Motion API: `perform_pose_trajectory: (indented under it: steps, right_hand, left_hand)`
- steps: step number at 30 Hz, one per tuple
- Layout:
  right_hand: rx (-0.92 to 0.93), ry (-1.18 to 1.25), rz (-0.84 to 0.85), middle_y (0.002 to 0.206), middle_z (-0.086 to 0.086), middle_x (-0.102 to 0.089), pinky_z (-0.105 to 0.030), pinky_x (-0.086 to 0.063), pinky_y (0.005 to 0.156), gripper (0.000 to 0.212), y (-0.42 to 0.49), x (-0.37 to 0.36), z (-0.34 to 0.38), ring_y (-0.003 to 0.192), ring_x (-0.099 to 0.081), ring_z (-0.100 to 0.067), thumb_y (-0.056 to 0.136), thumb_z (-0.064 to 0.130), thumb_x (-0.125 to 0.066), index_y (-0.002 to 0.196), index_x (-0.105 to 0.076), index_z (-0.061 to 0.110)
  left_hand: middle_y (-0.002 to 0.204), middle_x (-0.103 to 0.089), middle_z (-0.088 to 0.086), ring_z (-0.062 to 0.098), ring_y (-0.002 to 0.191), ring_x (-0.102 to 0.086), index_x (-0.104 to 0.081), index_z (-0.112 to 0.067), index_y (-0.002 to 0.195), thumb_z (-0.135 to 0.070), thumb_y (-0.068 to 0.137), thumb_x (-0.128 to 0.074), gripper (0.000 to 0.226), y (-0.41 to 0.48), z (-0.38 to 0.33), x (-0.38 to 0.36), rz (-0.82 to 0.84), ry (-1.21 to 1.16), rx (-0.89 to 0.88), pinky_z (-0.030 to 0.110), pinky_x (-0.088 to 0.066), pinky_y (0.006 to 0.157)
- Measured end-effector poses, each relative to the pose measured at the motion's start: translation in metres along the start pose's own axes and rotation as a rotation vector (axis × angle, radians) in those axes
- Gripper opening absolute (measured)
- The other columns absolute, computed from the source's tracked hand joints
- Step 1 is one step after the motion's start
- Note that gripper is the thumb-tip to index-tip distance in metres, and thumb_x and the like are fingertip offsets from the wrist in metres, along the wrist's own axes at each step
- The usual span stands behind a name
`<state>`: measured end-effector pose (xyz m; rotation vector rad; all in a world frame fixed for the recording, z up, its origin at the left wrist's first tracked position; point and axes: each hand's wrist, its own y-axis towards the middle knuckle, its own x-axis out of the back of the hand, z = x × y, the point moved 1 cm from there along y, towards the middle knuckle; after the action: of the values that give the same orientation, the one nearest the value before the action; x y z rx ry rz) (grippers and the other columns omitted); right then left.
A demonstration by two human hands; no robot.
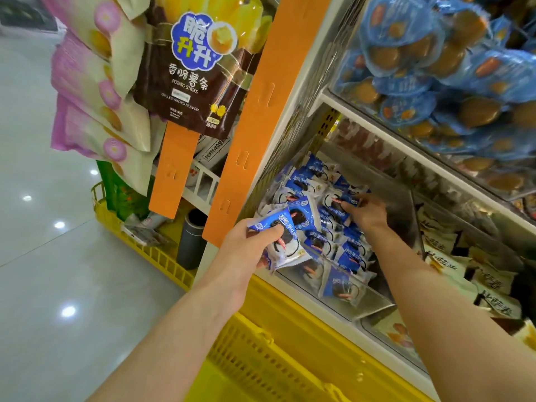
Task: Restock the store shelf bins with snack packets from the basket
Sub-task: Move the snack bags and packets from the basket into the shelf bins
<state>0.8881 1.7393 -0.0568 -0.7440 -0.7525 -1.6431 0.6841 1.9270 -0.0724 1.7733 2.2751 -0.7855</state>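
Blue packets in left grip, right grip pinching binned packet

The left hand grips several blue packets just before the clear bin; the right hand pinches a packet inside it, above the yellow basket.

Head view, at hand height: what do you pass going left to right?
Yellow floor crate → left hand gripping blue-and-white packets → right hand → beige packets.
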Motion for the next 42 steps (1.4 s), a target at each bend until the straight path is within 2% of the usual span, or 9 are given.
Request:
perform_pose_trajectory:
  steps: [7,10,14,18,21,27,30,39,42]
  right_hand:
    - [0.262,-0.033,-0.208,0.124,-0.016,-0.052,-0.030,-0.042,0.096,0.034,-0.045,0.016,0.024,0.114,-0.048,-0.025,0.093,0.021,-0.055,0.121,-0.051,0.002]
    - [0.337,0.240,0.046,0.101,0.003,-0.062,-0.015,-0.046,0.079,0.023,-0.089,0.029,0.038,0.091,-0.058,-0.011,0.097,0.031,-0.044,0.108,-0.057,0.016]
    - [0.524,0.138,0.493,0.098,0.019,-0.063,-0.012,-0.050,0.075,0.018,-0.146,0.041,0.040,0.089,-0.061,0.006,0.092,0.048,-0.042,0.099,-0.055,0.040]
    - [0.508,0.174,0.536,0.094,0.015,-0.067,-0.014,-0.053,0.067,0.016,-0.163,0.049,0.034,0.080,-0.066,0.001,0.085,0.026,-0.064,0.094,-0.058,0.039]
    - [0.398,0.200,0.613,0.093,0.009,-0.070,-0.014,-0.054,0.073,0.029,-0.160,0.060,0.029,0.082,-0.068,-0.002,0.072,0.035,-0.072,0.098,-0.062,0.031]
    - [0.305,0.082,0.106,0.100,0.010,-0.061,0.000,-0.041,0.064,0.041,-0.095,0.076,0.021,0.079,-0.053,0.006,0.084,0.026,-0.068,0.121,-0.057,0.012]
    - [0.262,-0.038,0.093,0.127,-0.010,-0.058,-0.015,-0.040,0.087,0.046,-0.065,0.051,0.017,0.111,-0.058,-0.020,0.087,0.021,-0.065,0.128,-0.053,0.005]
    - [0.333,-0.464,0.060,0.135,-0.016,-0.047,-0.043,-0.042,0.100,0.042,-0.041,0.009,0.009,0.120,-0.048,-0.032,0.092,0.028,-0.058,0.131,-0.053,0.015]
    - [0.350,-0.220,0.005,0.136,-0.012,-0.049,-0.036,-0.043,0.097,0.040,-0.069,0.024,0.014,0.121,-0.049,-0.027,0.097,0.030,-0.047,0.134,-0.047,0.013]
  left_hand:
    - [0.100,-0.069,0.006,0.015,0.091,-0.066,-0.060,-0.017,0.109,-0.018,0.085,-0.065,0.025,0.001,0.004,-0.001,-0.027,0.051,-0.086,0.025,-0.053,0.072]
    - [0.100,-0.069,0.006,0.013,0.088,-0.067,-0.059,-0.016,0.110,-0.018,0.085,-0.064,0.026,-0.001,0.007,-0.003,-0.018,0.070,-0.126,0.022,-0.053,0.068]
    - [0.096,-0.068,0.000,0.008,0.082,-0.067,-0.060,-0.023,0.102,-0.023,0.092,-0.055,0.011,-0.004,0.010,-0.012,0.003,0.092,-0.152,0.013,-0.051,0.058]
    - [0.083,-0.067,-0.006,0.005,0.069,-0.067,-0.060,-0.031,0.084,-0.019,0.096,-0.048,0.020,-0.012,0.013,-0.021,0.057,0.174,-0.231,0.010,-0.048,0.054]
    - [0.090,-0.067,-0.005,0.004,0.076,-0.067,-0.063,-0.020,0.103,-0.019,0.095,-0.050,0.015,-0.014,0.012,-0.023,0.127,0.282,-0.300,0.015,-0.052,0.063]
    - [0.123,-0.055,-0.005,0.010,0.113,-0.048,-0.049,-0.018,0.128,-0.025,0.097,-0.043,0.032,0.009,-0.003,-0.019,-0.008,1.114,-0.782,0.026,-0.035,0.098]
    - [0.120,-0.057,-0.006,0.012,0.113,-0.046,-0.054,-0.022,0.120,-0.031,0.099,-0.031,0.032,0.019,0.005,-0.013,0.028,1.423,-0.864,0.026,-0.022,0.103]
    - [0.116,-0.059,-0.005,0.013,0.112,-0.046,-0.056,-0.022,0.115,-0.028,0.099,-0.035,0.028,0.025,0.011,-0.007,0.034,1.458,-0.950,0.023,-0.018,0.101]
    - [0.117,-0.057,-0.002,0.014,0.113,-0.045,-0.055,-0.019,0.116,-0.024,0.099,-0.035,0.027,0.016,0.009,-0.012,0.029,1.435,-0.943,0.025,-0.022,0.101]
